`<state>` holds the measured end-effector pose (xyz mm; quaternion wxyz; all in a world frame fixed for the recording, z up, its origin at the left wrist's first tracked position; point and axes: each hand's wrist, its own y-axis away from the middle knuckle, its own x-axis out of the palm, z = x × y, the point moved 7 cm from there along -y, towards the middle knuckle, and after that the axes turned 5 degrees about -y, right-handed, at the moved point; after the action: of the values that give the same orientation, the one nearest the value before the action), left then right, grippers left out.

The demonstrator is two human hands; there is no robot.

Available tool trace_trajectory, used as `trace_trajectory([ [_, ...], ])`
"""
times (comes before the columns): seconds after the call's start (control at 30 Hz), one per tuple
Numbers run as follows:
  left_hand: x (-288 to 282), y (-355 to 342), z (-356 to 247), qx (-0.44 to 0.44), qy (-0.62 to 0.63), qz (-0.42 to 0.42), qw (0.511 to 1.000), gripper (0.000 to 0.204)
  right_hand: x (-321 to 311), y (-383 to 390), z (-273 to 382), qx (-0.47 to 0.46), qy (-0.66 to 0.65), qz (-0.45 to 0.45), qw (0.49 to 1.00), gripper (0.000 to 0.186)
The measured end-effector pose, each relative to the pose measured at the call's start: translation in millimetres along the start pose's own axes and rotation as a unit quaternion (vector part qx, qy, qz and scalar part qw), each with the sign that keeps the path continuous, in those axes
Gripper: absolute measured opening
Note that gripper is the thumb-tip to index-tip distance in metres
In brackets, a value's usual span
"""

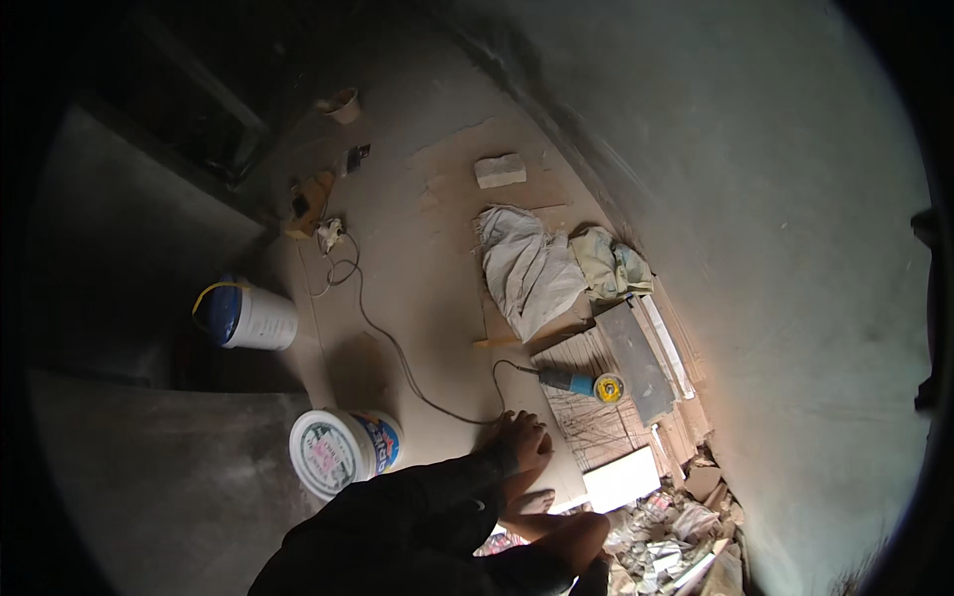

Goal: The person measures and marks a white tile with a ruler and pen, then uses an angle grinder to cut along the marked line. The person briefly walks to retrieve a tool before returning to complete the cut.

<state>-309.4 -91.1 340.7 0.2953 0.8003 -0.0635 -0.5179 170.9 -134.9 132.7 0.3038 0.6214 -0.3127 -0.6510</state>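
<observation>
A: Which step are we at?
B: We'd judge it a pause between cuts: the blue-and-black angle grinder (pixel 568 381) lies down, with no hand on it. It rests over the dark-lined, brownish flat panel (pixel 588 429), its round, yellow-centred disc (pixel 608 387) at the right end.

A: What would the next move call for?
B: If we were to pick the grinder up, we think it would need a firm hold on its body, away from the disc, with the thin dark cable (pixel 405 364) kept slack.

A: Where is the grinder from our left hand (pixel 525 439)?
B: The hand is on the grinder's near side and a little to its left, near but apart. The cable leaves the grinder's left end, loops and passes right by the fingers.

A: Are we gripping that cable?
B: We cannot tell; the fingers are bent and in shadow. Nor can we make out our right hand apart from the left.

A: What else is around the grinder?
B: The flat grey slab (pixel 638 366) is just right of it, the crumpled whitish cloth (pixel 529 270) beyond it, the bright white rectangular piece (pixel 623 480) on its near side.
</observation>
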Motion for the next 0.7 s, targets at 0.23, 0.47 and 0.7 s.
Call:
trace_trajectory([
  [0.23, -61.1, 249.0, 72.3, -0.219, 0.109, 0.23, 0.942, 0.056, -259.8, 218.4, 75.3, 0.024, -0.172, -0.101, 0.98, 0.037],
  [0.47, -113.0, 335.8, 158.4, -0.232, 0.308, 0.226, 0.895, 0.071, -449.9, 192.1, 227.7, -0.187, -0.37, -0.232, 0.88, 0.013],
  [0.7, -163.9, 321.5, 290.9, -0.268, 0.329, 0.05, 0.904, 0.075, -392.1, 142.1, 305.7, -0.089, -0.082, -0.134, 0.984, 0.027],
])
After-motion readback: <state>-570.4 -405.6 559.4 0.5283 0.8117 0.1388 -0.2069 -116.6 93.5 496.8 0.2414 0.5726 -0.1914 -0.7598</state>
